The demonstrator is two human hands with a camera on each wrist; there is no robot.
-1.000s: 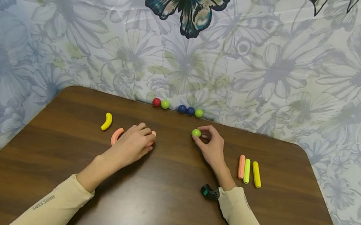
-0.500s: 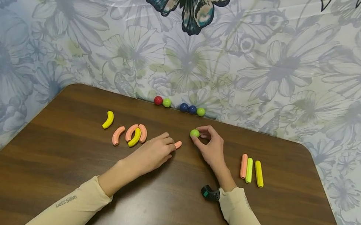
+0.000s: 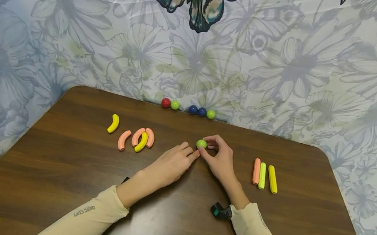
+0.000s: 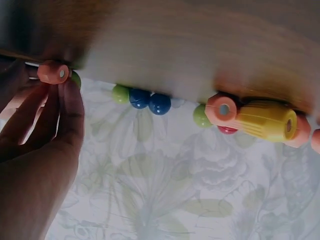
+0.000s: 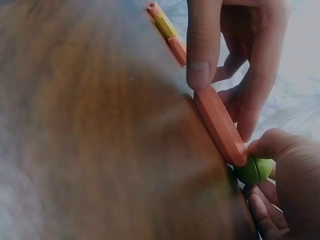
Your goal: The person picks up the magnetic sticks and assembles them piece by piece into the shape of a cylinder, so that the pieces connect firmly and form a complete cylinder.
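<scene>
My left hand (image 3: 174, 162) pinches a pink magnetic stick (image 5: 220, 125), ribbed along its side, with a metal dot showing in its end in the left wrist view. In the head view most of the stick is hidden by the fingers. My right hand (image 3: 221, 158) holds a small green ball (image 3: 201, 144) between thumb and fingertips. The stick's far end is right at the ball in the right wrist view. Both hands meet low over the brown table (image 3: 162, 223), near its middle.
Curved pink pieces (image 3: 124, 140) and yellow pieces (image 3: 113, 123) lie to the left. Along the back edge sit a red ball (image 3: 165, 103), green balls (image 3: 211, 114) and blue balls (image 3: 193, 109). Straight pink (image 3: 256, 171), lime (image 3: 262, 176) and yellow sticks (image 3: 273, 179) lie right.
My left hand has moved right from the curved pieces, bringing the pink stick to the green ball. My right hand keeps hold of the ball and has shifted only slightly.
</scene>
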